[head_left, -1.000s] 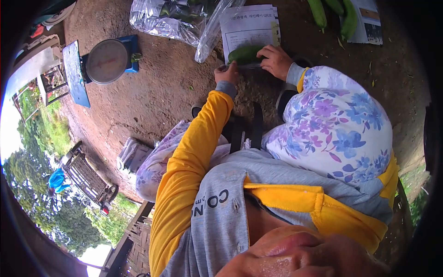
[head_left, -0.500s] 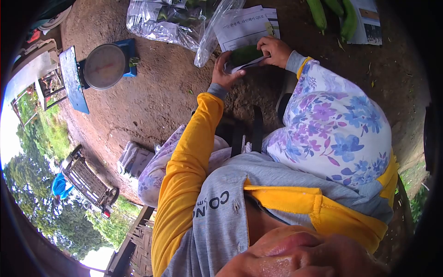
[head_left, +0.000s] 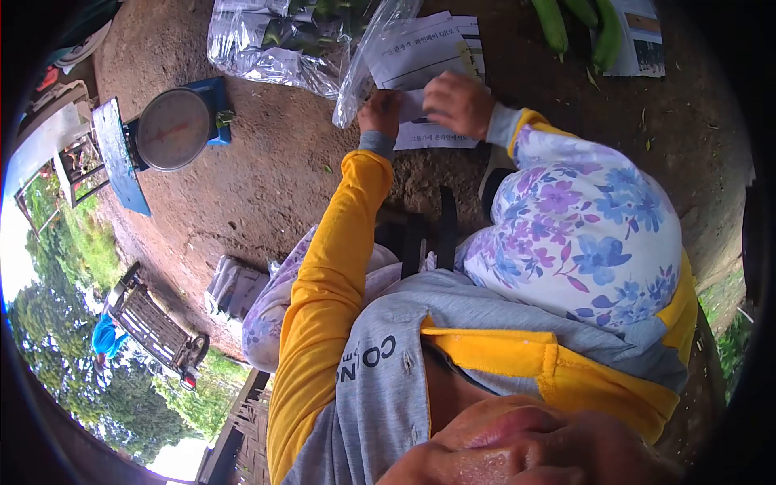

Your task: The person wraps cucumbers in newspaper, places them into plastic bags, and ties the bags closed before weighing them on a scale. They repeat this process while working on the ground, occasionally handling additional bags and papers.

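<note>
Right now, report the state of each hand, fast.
Left hand: fingers curled shut on the edge of the paper sheet.
Right hand: bent over the same paper sheet, touching it; whether it grips cannot be told.

Yellow long sleeves (head_left: 327,250) end in grey cuffs (head_left: 374,143) under a grey black-lettered top (head_left: 388,380); white trousers (head_left: 582,234) carry purple-blue flowers.

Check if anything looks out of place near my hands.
Nothing spilled or damaged. Only oddity: printed sheets under the left hand and right hand lie on bare dirt, a plastic bag overlapping them.
</note>
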Demonstrator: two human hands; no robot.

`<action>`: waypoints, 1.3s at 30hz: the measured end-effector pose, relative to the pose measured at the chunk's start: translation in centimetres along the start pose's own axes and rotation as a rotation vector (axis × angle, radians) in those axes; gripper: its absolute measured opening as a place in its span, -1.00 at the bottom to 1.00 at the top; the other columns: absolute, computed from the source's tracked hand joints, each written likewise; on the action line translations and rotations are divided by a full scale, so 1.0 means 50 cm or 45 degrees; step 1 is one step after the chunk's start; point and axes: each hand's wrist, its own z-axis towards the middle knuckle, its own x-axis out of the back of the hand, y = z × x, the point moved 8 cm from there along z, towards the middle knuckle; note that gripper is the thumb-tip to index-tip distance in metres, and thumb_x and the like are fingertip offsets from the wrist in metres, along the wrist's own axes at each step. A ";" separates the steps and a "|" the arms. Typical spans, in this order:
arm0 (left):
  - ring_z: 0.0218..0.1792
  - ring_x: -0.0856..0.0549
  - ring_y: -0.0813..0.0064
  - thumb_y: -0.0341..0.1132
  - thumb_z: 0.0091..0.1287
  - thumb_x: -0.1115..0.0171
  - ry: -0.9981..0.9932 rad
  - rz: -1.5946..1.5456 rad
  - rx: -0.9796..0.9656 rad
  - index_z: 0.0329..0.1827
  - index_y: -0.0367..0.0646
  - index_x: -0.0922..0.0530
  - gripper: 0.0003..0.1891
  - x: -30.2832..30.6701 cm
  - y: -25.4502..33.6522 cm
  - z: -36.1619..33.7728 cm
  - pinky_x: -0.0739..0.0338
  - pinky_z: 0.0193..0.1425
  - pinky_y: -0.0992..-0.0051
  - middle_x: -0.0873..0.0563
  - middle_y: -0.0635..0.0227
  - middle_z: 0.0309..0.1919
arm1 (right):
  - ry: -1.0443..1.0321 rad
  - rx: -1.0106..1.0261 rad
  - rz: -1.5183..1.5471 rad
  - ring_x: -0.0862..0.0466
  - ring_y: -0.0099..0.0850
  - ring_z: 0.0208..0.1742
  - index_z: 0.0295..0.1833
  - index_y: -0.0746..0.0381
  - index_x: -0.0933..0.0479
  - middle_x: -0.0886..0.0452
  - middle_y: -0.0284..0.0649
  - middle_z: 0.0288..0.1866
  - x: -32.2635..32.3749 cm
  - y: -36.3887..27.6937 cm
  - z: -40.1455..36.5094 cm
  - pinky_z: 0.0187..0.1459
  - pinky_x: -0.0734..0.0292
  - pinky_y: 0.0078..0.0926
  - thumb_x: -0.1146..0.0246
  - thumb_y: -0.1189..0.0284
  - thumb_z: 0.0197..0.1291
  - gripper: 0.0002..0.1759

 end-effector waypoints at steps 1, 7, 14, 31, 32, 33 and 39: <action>-0.30 -0.68 0.30 -0.20 0.12 -0.23 0.005 0.045 0.016 -0.28 -0.13 -0.63 -0.78 0.000 0.001 0.001 -0.52 -0.18 0.40 -0.69 0.19 -0.38 | -0.077 0.032 -0.026 -0.47 -0.26 -0.10 -0.23 0.12 -0.44 -0.45 -0.28 -0.11 -0.035 -0.012 -0.006 -0.06 -0.40 -0.32 -0.28 0.36 -0.05 -0.76; -0.38 -0.63 0.32 -0.17 0.16 -0.19 0.495 -0.365 0.009 -0.26 -0.22 -0.56 -0.73 0.005 -0.070 -0.050 -0.50 -0.20 0.39 -0.63 0.21 -0.40 | -0.134 0.017 -0.232 -0.41 -0.30 0.05 -0.10 0.08 -0.46 -0.40 -0.24 -0.03 -0.129 0.043 -0.041 0.02 -0.35 -0.29 -0.31 0.35 -0.17 -0.59; -0.21 -0.52 0.54 -0.25 0.27 -0.04 -0.060 -1.178 0.570 0.11 -0.20 -0.32 -0.62 -0.157 -0.109 -0.141 -0.41 -0.19 0.48 -0.55 0.37 -0.21 | -0.140 -0.690 0.532 -0.54 -0.15 -0.07 -0.04 0.25 -0.46 -0.55 -0.10 -0.12 -0.105 0.132 -0.046 -0.02 -0.42 -0.39 -0.32 0.26 -0.08 -0.52; -0.06 -0.51 0.19 -0.38 -0.19 -0.32 -0.447 0.448 -1.065 0.03 -0.11 -0.42 -0.42 -0.053 0.368 -0.107 -0.37 0.03 0.27 -0.53 0.26 -0.14 | -0.383 -0.499 0.948 -0.41 -0.32 0.15 0.19 0.38 -0.25 -0.42 -0.08 0.12 0.161 0.135 -0.025 0.20 -0.24 -0.39 -0.40 0.26 -0.11 -0.22; -0.04 -0.48 0.27 -0.34 -0.14 -0.29 -0.429 0.513 -1.092 -0.06 -0.09 -0.46 -0.52 -0.061 0.374 -0.109 -0.33 0.05 0.30 -0.52 0.31 -0.15 | -0.659 -0.540 1.147 -0.42 -0.33 0.16 0.17 0.36 -0.27 -0.43 -0.09 0.11 0.110 0.125 -0.050 0.20 -0.25 -0.39 -0.43 0.30 -0.18 -0.22; -0.04 -0.48 0.28 -0.33 -0.10 -0.25 -0.383 0.533 -1.124 -0.09 -0.10 -0.45 -0.58 -0.052 0.378 -0.104 -0.32 0.06 0.29 -0.52 0.30 -0.16 | -0.694 -0.562 1.169 -0.42 -0.35 0.16 0.17 0.34 -0.28 -0.44 -0.09 0.11 0.101 0.113 -0.046 0.19 -0.26 -0.40 -0.43 0.32 -0.19 -0.23; -0.23 -0.58 0.28 -0.26 0.03 -0.22 -0.495 0.684 -0.829 -0.27 -0.11 -0.43 -0.76 -0.012 0.310 -0.025 -0.45 -0.11 0.33 -0.56 0.32 -0.33 | -0.479 -0.409 0.277 -0.46 -0.20 0.09 0.07 0.27 -0.33 -0.43 -0.08 0.03 0.108 0.037 -0.011 0.12 -0.35 -0.34 -0.36 0.44 -0.35 -0.29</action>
